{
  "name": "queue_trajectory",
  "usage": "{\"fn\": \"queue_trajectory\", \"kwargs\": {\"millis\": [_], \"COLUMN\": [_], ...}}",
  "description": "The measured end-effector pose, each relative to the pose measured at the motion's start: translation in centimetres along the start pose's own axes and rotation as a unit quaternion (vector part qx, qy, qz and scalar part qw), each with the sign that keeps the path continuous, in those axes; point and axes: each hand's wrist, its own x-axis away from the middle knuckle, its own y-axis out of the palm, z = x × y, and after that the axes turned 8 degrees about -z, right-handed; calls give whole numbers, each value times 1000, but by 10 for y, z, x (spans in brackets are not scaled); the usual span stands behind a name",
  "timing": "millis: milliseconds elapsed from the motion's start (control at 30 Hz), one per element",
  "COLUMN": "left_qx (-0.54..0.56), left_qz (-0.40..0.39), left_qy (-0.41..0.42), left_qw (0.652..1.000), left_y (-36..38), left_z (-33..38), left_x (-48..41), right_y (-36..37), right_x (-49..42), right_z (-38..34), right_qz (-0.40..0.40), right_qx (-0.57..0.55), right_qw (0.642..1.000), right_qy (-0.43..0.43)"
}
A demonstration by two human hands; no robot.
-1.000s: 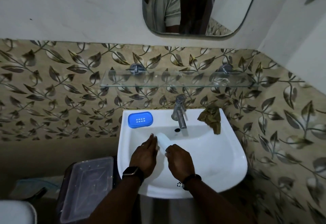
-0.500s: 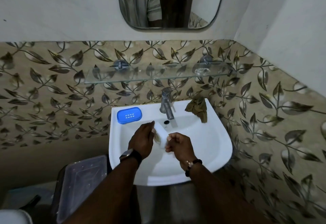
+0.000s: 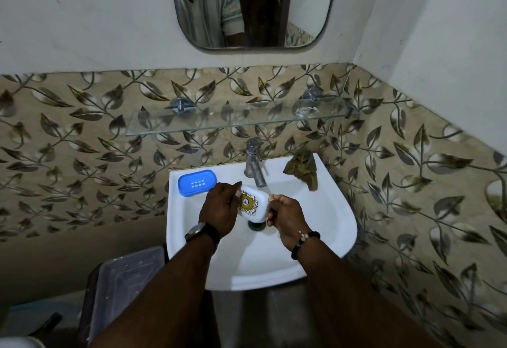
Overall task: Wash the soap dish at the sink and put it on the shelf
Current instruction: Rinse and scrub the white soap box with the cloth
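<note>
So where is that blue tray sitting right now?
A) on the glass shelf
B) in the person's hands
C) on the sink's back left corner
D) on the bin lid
C: the blue tray lies on the back left corner of the sink, left of the tap, while the left hand and right hand hold a white dish instead.

A small bathroom, most likely in a home. A white sink [image 3: 333, 227] with a single metal tap [image 3: 253, 161] sits in a corner. Above it runs a narrow glass shelf [image 3: 219, 125] on two metal pegs, and higher up hangs a mirror [image 3: 304, 5] with rounded corners. The lower wall is covered in beige tiles [image 3: 82, 142] printed with dark leaves; the upper wall is plain white. A crumpled cloth [image 3: 301, 168] lies on the sink's back rim.
</note>
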Motion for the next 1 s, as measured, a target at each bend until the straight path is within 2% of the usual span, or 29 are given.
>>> {"fn": "queue_trajectory", "kwargs": {"millis": [133,233,333,433,533,633,700,867,1000], "left_qx": [26,108,244,327,457,546,579,525,517], "left_qz": [4,20,57,94,111,88,50,-61,-45], "left_qy": [-21,-111,-186,-225,-245,-258,-260,-302,-305], "left_qw": [999,988,950,913,848,792,771,793,799], "left_y": [-6,-8,-15,-24,-30,-36,-42,-46,-37], "left_z": [7,11,25,38,38,35,38,36,40], "left_x": [3,-3,-8,-14,-21,-23,-16,-7,-10], "right_y": [3,5,7,6,3,-7,-17,-38,-46], "right_x": [-1,0,-1,-5,-4,-5,-7,-15,-20], "right_z": [-1,-2,-6,-14,-27,-34,-35,-22,-14], "right_qz": [-2,-8,-24,-32,-45,-83,-103,-121,-120], "right_qx": [37,117,184,279,365,428,466,522,517], "right_qw": [999,990,973,939,896,858,836,805,805], "right_qy": [-17,-77,-137,-196,-250,-272,-271,-256,-266]}}
